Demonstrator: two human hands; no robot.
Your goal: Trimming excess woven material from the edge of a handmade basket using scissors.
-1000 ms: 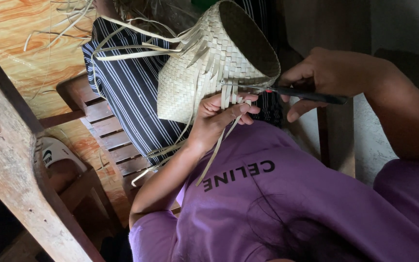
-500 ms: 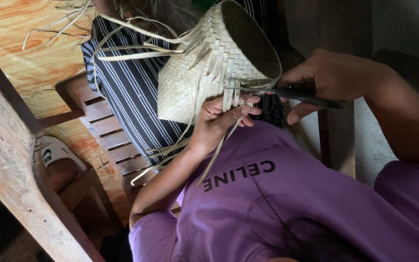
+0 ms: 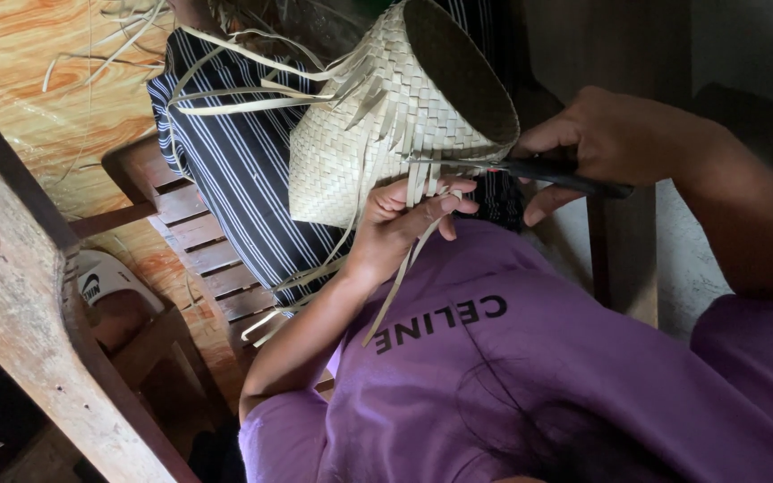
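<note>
Woven palm-leaf basket (image 3: 386,134) on lap, mouth toward right hand (image 3: 624,139). Left hand (image 3: 404,224) pinches loose strip (image 3: 400,277) under rim; right hand grips dark-handled knife (image 3: 565,174), blade pointing at rim.

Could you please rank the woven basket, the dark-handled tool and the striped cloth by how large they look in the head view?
1. striped cloth, though partly hidden, so close to the basket
2. woven basket
3. dark-handled tool, mostly covered by the right hand

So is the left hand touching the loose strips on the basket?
Touching. The head view shows the left hand pinching the loose strips that hang from the basket.
</note>
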